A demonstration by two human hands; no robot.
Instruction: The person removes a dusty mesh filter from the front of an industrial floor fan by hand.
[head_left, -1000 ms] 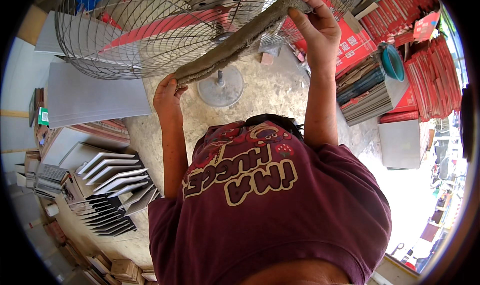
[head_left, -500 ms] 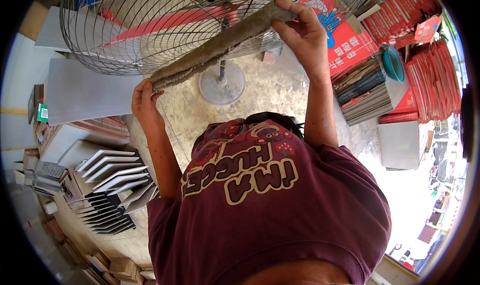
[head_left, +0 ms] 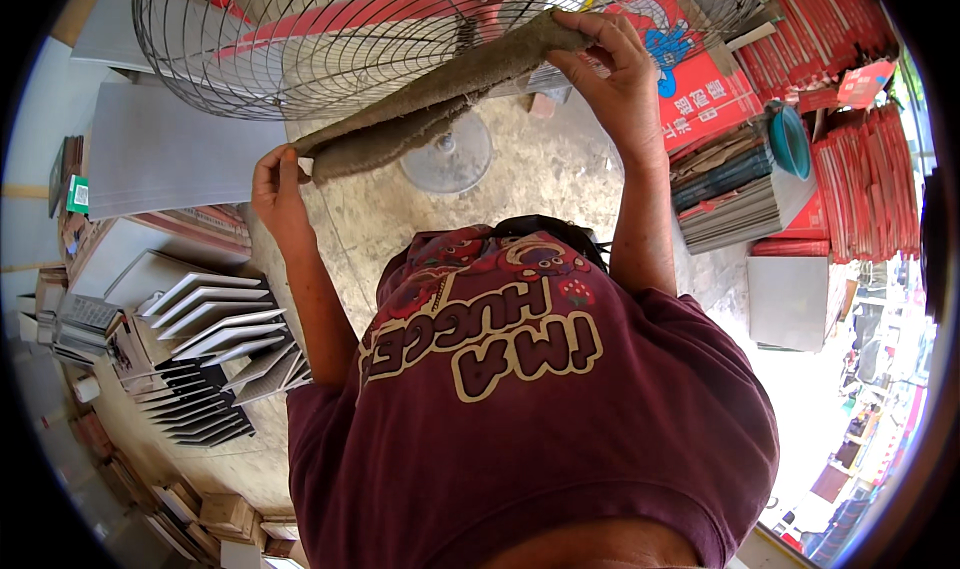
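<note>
A grey-brown rag with a frayed edge is stretched between my two hands, folded along its length and hanging slack in the middle. My left hand pinches its lower left end between thumb and fingers. Higher up, my right hand grips the other end, with the thumb beneath and the fingers above. Just beyond the rag stands a fan with a wire cage; the rag overlaps part of the cage and hides the fan's pole. The fan's round grey base shows on the floor.
Grey tiles or panels lean at the left, above a rack of sample boards. On the right are stacked red cartons, a teal bowl and a pale box. Wooden blocks lie at the lower left.
The rag's lower flap has dropped and opened away from the upper fold. My left hand has shifted slightly up and left; the right hand has moved slightly down and right. Both keep their hold.
</note>
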